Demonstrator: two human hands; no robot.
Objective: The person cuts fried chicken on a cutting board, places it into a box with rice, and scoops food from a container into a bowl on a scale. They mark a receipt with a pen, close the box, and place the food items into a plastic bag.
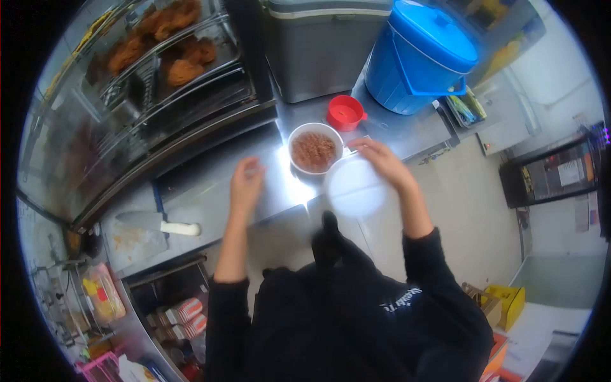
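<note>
A white tub (317, 131) of reddish-brown, crumbly food stands on the steel counter in front of me. My right hand (384, 163) grips a round, translucent white lid (358, 188) by its edge, just to the right of the tub and partly over the counter's front edge. To the left of the tub, my left hand (246, 183) is raised with its fingers loosely bent and apart, holding nothing. Right behind the tub sits a small red cup (344, 113) with a short handle.
A blue lidded bucket (407, 63) and a grey metal bin (321, 60) stand at the back. At left, a glass display case (184, 121) holds fried food. A white-handled cleaver (159, 223) lies on a board (137, 245). Striped cartons (189, 312) fill a shelf below.
</note>
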